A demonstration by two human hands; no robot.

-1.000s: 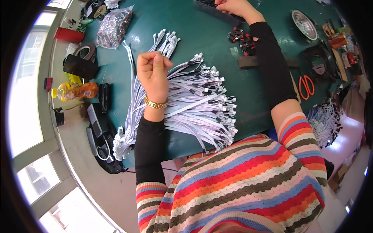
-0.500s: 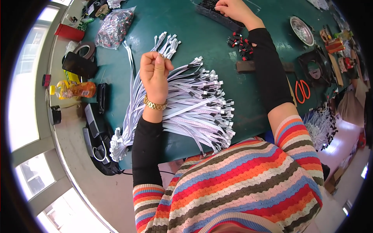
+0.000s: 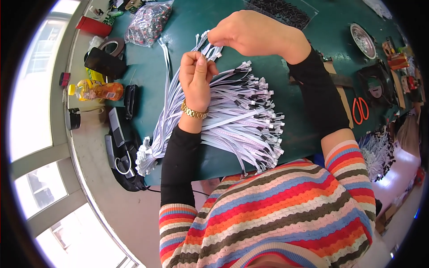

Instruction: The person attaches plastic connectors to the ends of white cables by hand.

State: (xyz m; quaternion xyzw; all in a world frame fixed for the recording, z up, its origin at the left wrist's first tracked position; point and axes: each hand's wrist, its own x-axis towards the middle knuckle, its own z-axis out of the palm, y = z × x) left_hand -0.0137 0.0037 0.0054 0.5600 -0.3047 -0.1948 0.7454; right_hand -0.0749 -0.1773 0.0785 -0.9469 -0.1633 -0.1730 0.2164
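A bundle of white flat cables with small white connectors and black sleeves lies fanned out on the green table, partly beneath my left forearm. My left hand is closed in a pinch above the cables, thumb against forefinger; a thin pale tip shows at the pinch, too small to name. Just beyond it, slightly to the right, my right hand bends down with its fingers pressed together. Its fingertips are partly hidden, so whatever they hold cannot be made out. More white cable ends lie behind the two hands.
Small black parts fill a tray at the back. A clear bag of parts, a drink bottle and a phone are at the left. Orange-handled scissors and a metal bowl are at the right.
My right hand has come from the tray of black parts at the back, leftward and nearer, to beside my left hand. The left hand keeps its pinch. The whole view has shifted slightly.
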